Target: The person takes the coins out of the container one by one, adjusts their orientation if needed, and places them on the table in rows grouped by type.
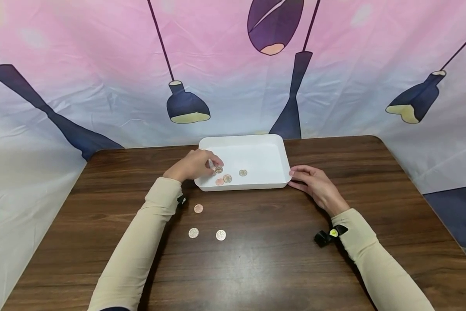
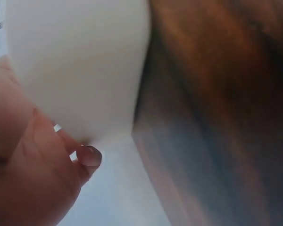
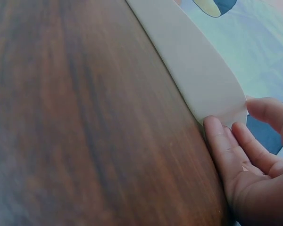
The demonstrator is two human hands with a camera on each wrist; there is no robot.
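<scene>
The table (image 1: 271, 263) has a dark brown wood-grain top with rounded far corners. Near its far edge sits a white tray (image 1: 261, 151). Before the tray, well apart from one another, lie a coppery coin (image 1: 198, 208) and, nearer, two paler coins (image 1: 220, 235).

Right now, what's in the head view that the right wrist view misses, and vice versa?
Head only: the left hand, coins inside the white tray, and three loose coins on the table.
Right wrist only: a close, low look at fingers by the tray's outer wall.
Both: white tray, right hand, table, part of the patterned backdrop.
</scene>
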